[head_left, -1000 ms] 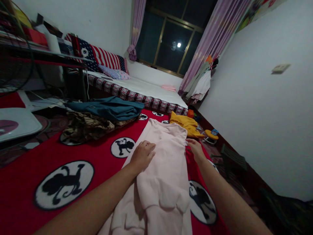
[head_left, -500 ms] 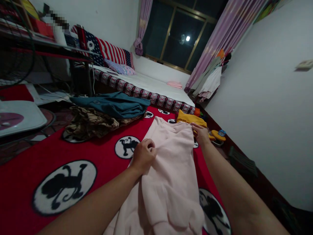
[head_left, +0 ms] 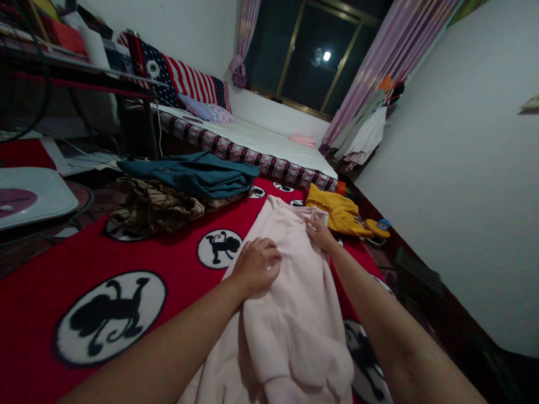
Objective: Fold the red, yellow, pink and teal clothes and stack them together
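A pale pink sweatshirt lies lengthwise on a red blanket printed with dark monkey figures in white circles. Its neckline points away from me, and a sleeve with a cuff lies folded down over the near part. My left hand rests on the sweatshirt's left side, palm down, fingers loosely bent and a little apart. Near the collar on the right, my right hand has its fingertips closed on the pink cloth. A yellow garment lies just beyond that hand.
A teal garment lies on brown patterned cloth at the left. Behind is a low bed under a window. A cluttered desk and a white stool-like seat stand left; a dark slatted object is at right.
My right hand has moved left, from the sweatshirt's outer shoulder edge to nearer the collar. My left hand's fingers have loosened and shifted slightly right. More of the yellow garment shows.
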`<state>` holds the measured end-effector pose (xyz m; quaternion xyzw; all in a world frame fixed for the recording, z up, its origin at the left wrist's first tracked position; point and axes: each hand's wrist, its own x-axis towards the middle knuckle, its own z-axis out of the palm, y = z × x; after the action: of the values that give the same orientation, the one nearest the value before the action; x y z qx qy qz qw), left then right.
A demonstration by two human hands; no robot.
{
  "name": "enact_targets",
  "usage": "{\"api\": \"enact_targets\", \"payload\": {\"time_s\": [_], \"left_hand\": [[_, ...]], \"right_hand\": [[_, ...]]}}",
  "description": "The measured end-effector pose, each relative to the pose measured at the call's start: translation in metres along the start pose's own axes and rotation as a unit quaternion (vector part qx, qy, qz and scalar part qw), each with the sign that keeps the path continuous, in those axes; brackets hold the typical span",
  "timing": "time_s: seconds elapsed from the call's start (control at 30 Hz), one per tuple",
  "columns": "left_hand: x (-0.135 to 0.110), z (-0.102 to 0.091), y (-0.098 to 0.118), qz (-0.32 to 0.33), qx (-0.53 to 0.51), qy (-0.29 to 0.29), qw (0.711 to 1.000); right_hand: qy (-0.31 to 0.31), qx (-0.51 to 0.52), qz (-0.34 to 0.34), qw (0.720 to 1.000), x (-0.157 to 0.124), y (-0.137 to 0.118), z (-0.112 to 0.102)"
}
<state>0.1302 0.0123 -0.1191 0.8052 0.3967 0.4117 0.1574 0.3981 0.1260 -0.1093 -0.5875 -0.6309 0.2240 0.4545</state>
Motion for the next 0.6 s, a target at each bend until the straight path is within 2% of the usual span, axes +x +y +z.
{"api": "enact_targets", "payload": {"time_s": [0.07, 0.13, 0.2, 0.3, 0.37, 0.43, 0.5, 0.6], "left_hand": [[0.0, 0.001, -0.003, -0.037, -0.001, 0.005, 0.999], [0.0, 0.001, -0.006, -0.056, -0.025, 0.022, 0.998], [0.001, 0.001, -0.008, -0.056, -0.072, 0.047, 0.995], [0.002, 0.001, -0.011, -0.066, -0.119, 0.101, 0.986], [0.003, 0.002, -0.012, -0.092, -0.116, 0.117, 0.982], [0.003, 0.003, -0.013, -0.116, -0.094, 0.106, 0.983], [0.003, 0.004, -0.014, -0.122, -0.052, 0.095, 0.987], [0.002, 0.004, -0.013, -0.119, 0.025, 0.094, 0.988]], "right_hand": [[0.011, -0.091, -0.044, 0.995, -0.009, -0.008, 0.0], [0.053, -0.17, -0.098, 0.979, -0.023, -0.016, 0.001], [0.066, -0.193, -0.145, 0.968, -0.039, -0.024, 0.004], [-0.011, -0.18, -0.194, 0.964, -0.063, -0.035, 0.014], [-0.071, -0.173, -0.19, 0.964, -0.071, -0.041, 0.021], [-0.11, -0.194, -0.154, 0.963, -0.069, -0.048, 0.025], [-0.116, -0.221, -0.115, 0.962, -0.056, -0.054, 0.027], [-0.088, -0.226, -0.089, 0.966, -0.027, -0.06, 0.031]]}}
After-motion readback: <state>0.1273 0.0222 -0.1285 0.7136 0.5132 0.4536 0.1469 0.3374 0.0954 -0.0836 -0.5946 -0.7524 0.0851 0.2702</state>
